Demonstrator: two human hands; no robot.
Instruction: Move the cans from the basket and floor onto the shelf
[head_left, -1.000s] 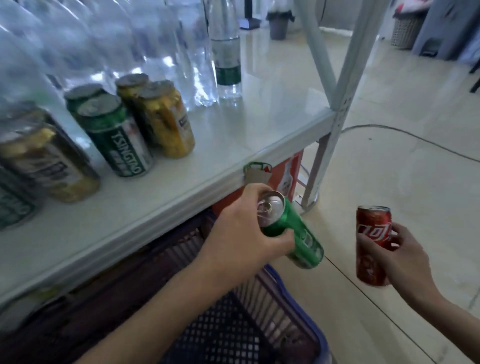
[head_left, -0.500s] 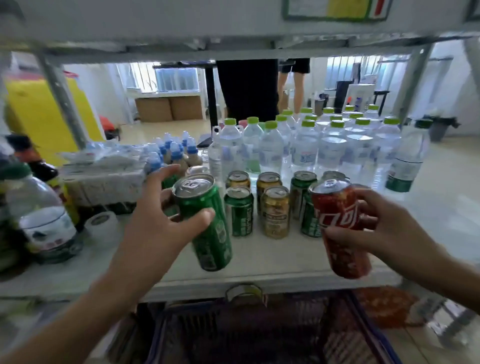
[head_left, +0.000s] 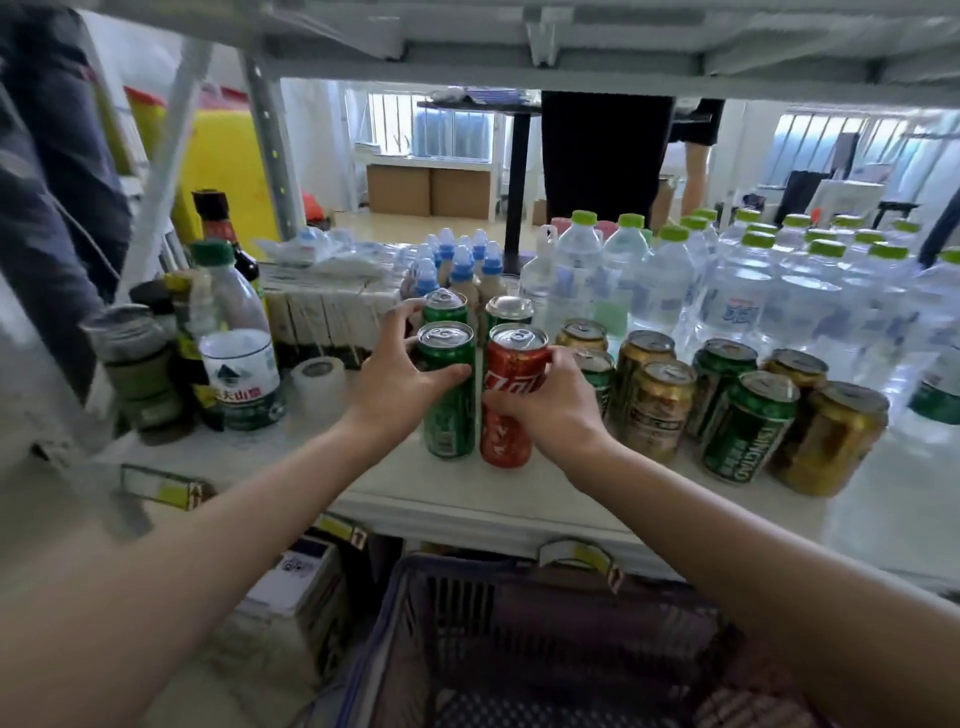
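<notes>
A tall green can (head_left: 448, 410) stands upright on the white shelf (head_left: 467, 499), with my left hand (head_left: 397, 379) wrapped around its left side. Right beside it stands a tall red can (head_left: 511, 400), gripped from the right by my right hand (head_left: 550, 410). The two cans almost touch. Behind them are two more tall cans (head_left: 444, 306). To the right stand several shorter green and gold cans (head_left: 748, 426). The dark basket (head_left: 519, 597) with a blue rim sits on the floor below the shelf edge.
Water bottles with green caps (head_left: 727, 291) fill the shelf's back right. Sauce bottles and jars (head_left: 228, 332) crowd the left, with a tape roll (head_left: 318, 382) near them. An upper shelf (head_left: 519, 47) hangs low overhead. A person stands beyond the shelf.
Both hands rose from beside the basket to the shelf. The green and red cans, held tilted in the air before, now stand upright side by side on the shelf.
</notes>
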